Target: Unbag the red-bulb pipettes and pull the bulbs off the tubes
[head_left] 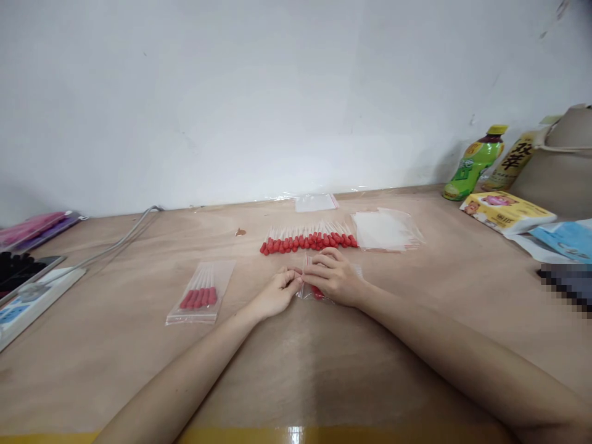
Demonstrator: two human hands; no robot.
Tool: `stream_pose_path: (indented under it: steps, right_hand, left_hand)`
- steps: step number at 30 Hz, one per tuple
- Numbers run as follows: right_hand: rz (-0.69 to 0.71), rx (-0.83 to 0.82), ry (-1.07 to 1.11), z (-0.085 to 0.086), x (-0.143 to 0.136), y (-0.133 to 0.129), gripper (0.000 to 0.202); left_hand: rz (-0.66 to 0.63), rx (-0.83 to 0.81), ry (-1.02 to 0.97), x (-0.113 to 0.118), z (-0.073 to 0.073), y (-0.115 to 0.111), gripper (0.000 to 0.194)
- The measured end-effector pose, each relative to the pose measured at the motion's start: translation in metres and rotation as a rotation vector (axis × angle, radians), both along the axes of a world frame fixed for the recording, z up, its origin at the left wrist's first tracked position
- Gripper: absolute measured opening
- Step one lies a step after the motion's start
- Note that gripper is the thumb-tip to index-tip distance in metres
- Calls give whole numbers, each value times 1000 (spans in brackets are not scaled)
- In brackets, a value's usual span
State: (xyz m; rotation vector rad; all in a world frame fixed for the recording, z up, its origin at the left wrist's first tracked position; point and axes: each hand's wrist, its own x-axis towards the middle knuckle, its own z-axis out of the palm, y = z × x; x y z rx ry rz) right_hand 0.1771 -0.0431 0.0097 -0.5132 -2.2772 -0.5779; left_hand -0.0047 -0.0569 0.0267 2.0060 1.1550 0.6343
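Note:
Between my hands lies a small clear zip bag (305,291) with a red-tipped stick partly visible inside. My left hand (280,292) pinches the bag's left edge between thumb and fingers. Over the bag rests my right hand (337,277), its fingers closed at the same edge and covering much of the contents. Just beyond them a row of white sticks with red tips (308,242) is spread out. Filled clear bags (198,295), stacked with several red-tipped sticks showing, lie to the left. A pile of flat clear zip bags (386,230) is at the right of the row.
Another flat bag (316,203) lies by the wall. On the left are a power strip (37,299), a cable (124,237) and pink packets (34,228). A green bottle (476,163), a yellow tissue pack (507,209) and a blue packet (567,239) stand or lie on the right.

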Motion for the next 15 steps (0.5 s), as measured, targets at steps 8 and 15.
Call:
stream_pose_path:
  steps: [8, 15]
  right_hand:
    - [-14, 31, -126, 7, 0, -4, 21]
    - [28, -23, -180, 3, 0, -2, 19]
  left_hand:
    - [62, 118, 94, 2, -7, 1, 18]
    - [71, 184, 152, 6, -9, -2, 15]
